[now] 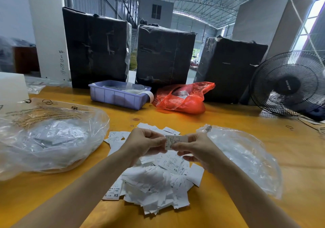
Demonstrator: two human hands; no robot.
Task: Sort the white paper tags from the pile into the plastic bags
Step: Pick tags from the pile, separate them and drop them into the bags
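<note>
A pile of white paper tags [154, 182] lies on the yellow table [219, 120] in front of me, some printed "XS". Both hands hover above the pile. My left hand [144, 143] and my right hand [197, 148] pinch one small white tag [173, 140] between their fingertips; an "L" shows on it. A large clear plastic bag [51, 136] holding tags lies to the left of the pile. A second clear plastic bag [246, 155] with tags inside lies to the right, beside my right hand.
A purple plastic bin [117, 96] and a red plastic bag [182, 97] sit further back on the table. Three tall black wrapped boxes [165, 52] stand behind them. A black fan [288, 83] stands at the far right, a white block [12, 85] at the far left.
</note>
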